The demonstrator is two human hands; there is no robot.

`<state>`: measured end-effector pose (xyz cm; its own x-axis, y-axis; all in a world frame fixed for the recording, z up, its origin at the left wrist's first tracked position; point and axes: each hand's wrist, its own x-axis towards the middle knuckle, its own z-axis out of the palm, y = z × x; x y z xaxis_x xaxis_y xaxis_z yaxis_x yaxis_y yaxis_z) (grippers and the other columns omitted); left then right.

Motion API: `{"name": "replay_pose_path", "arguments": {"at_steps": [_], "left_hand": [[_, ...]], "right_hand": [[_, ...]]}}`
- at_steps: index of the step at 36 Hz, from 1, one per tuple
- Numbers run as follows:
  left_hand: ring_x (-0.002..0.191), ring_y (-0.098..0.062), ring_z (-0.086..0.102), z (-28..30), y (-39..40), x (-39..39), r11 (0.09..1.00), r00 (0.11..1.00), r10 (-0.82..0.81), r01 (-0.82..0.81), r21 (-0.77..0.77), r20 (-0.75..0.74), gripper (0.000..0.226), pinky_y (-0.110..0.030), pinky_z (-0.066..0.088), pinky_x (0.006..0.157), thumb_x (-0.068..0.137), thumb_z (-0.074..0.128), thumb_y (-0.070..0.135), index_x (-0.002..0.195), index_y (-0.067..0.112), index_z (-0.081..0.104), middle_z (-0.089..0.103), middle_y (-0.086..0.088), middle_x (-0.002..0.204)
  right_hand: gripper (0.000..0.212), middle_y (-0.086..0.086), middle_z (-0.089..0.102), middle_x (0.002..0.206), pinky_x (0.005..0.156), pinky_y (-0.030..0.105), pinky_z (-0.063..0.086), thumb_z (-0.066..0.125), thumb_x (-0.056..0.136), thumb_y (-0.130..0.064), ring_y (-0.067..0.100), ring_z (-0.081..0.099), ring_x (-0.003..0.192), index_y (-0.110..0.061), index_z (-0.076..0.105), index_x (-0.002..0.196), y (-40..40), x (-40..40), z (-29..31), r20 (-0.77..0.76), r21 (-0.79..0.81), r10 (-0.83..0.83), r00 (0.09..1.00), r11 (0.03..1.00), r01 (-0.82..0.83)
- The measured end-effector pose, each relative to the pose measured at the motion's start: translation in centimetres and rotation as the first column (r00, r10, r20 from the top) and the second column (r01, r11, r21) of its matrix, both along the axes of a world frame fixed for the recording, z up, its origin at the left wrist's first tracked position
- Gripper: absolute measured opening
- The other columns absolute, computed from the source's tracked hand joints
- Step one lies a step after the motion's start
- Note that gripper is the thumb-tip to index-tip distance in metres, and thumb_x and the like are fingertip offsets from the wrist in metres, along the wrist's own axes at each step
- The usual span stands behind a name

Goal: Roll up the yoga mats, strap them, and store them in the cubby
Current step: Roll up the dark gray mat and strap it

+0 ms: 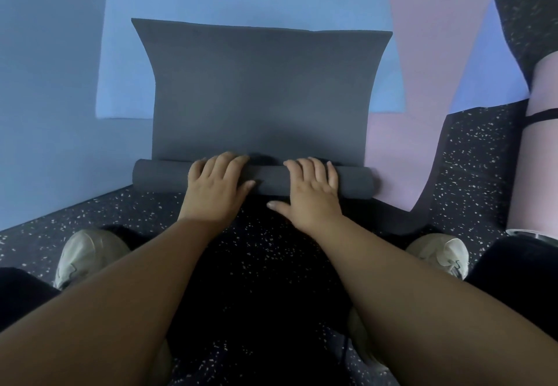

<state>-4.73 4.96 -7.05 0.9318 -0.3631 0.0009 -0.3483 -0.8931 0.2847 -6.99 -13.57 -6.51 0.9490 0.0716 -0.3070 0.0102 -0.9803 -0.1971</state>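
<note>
**Both palms on a half-started roll**

On the far left a blue mat (45, 83) lies flat, and a lighter blue mat (126, 53) lies under the grey mat (259, 92), probably waiting their turn. The left hand (216, 184) lies on top of the roll (151, 175), fingers straight and spread over its crest, thumb along the near side; it presses and does not grip. The right hand (311, 192) does the same just beside it, fingers flat, thumb reaching toward the floor (90, 213). Placed either side of the middle, the two hands likely keep the push even so the roll stays square. The roll's long axis runs left to right across the view; the unrolled part stretches away from the person, its far edge well ahead. A pink mat (401, 144) lies under the roll's right end. At far right a pink roll (540, 159) lies strapped, apparently finished
</note>
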Motion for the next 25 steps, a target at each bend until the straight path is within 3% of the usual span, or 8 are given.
{"name": "replay_pose_path", "arguments": {"at_steps": [7,11,14,18,22,25], "left_hand": [[0.132,-0.027,0.037,-1.2,0.5,-1.2,0.998,0.994,-0.067,0.064,0.028,0.090,0.052,-0.049,0.021,0.109,0.093,0.041,0.040,0.138,0.015,0.043,0.053,-0.009,0.138],[0.139,-0.028,0.028,-1.0,0.2,-1.0,0.991,0.999,-0.052,0.052,0.125,-0.005,0.067,-0.050,0.015,0.111,0.089,0.039,0.051,0.146,0.015,0.033,0.045,-0.007,0.146],[0.146,-0.028,0.015,-0.5,-0.4,0.0,0.975,0.996,-0.023,0.042,0.218,-0.089,0.083,-0.049,0.004,0.114,0.087,0.041,0.062,0.153,0.019,0.017,0.028,-0.005,0.157],[0.148,-0.022,-0.015,0.4,-1.2,2.1,0.938,0.977,0.000,0.074,0.340,-0.211,0.104,-0.047,-0.008,0.117,0.083,0.044,0.072,0.151,0.023,-0.018,-0.010,0.003,0.162],[0.147,-0.021,-0.018,0.8,-1.4,4.1,0.934,0.964,0.014,0.082,0.348,-0.266,0.111,-0.046,-0.008,0.117,0.079,0.050,0.074,0.151,0.024,-0.018,-0.014,0.004,0.161],[0.147,-0.021,-0.018,0.8,-1.5,4.9,0.937,0.958,0.016,0.086,0.338,-0.287,0.113,-0.046,-0.006,0.118,0.076,0.053,0.075,0.152,0.024,-0.015,-0.013,0.004,0.161]], "right_hand": [[0.095,0.000,0.006,0.161,0.118,0.045,-0.005,0.058,0.081,-0.067,0.023,-0.010,0.148,-0.025,0.012,0.153,-0.4,1.5,0.5,-0.072,0.026,0.013,0.997,1.000,-0.012],[0.103,-0.001,0.005,0.161,0.118,0.046,-0.004,0.071,0.076,-0.058,0.021,-0.011,0.148,-0.026,0.010,0.153,-0.7,1.9,0.7,-0.078,0.040,0.020,0.997,0.999,-0.017],[0.101,-0.003,0.010,0.160,0.119,0.046,0.000,0.073,0.076,-0.052,0.020,-0.008,0.149,-0.025,0.013,0.152,-0.8,2.5,0.9,-0.048,0.037,0.019,0.999,0.999,-0.017],[0.092,-0.001,0.024,0.154,0.118,0.046,0.002,0.074,0.075,-0.050,0.022,0.006,0.148,-0.021,0.026,0.148,-0.9,3.7,0.8,0.084,0.025,0.006,0.996,1.000,-0.008],[0.076,0.009,0.048,0.137,0.113,0.053,0.019,0.082,0.067,-0.040,0.029,0.035,0.135,-0.012,0.051,0.130,-0.5,3.1,-0.3,0.287,0.047,-0.059,0.956,0.998,0.047],[0.064,0.014,0.052,0.132,0.107,0.054,0.025,0.080,0.064,-0.026,0.029,0.037,0.126,-0.010,0.053,0.120,0.1,1.6,-1.3,0.433,0.090,-0.110,0.895,0.993,0.079]]}}
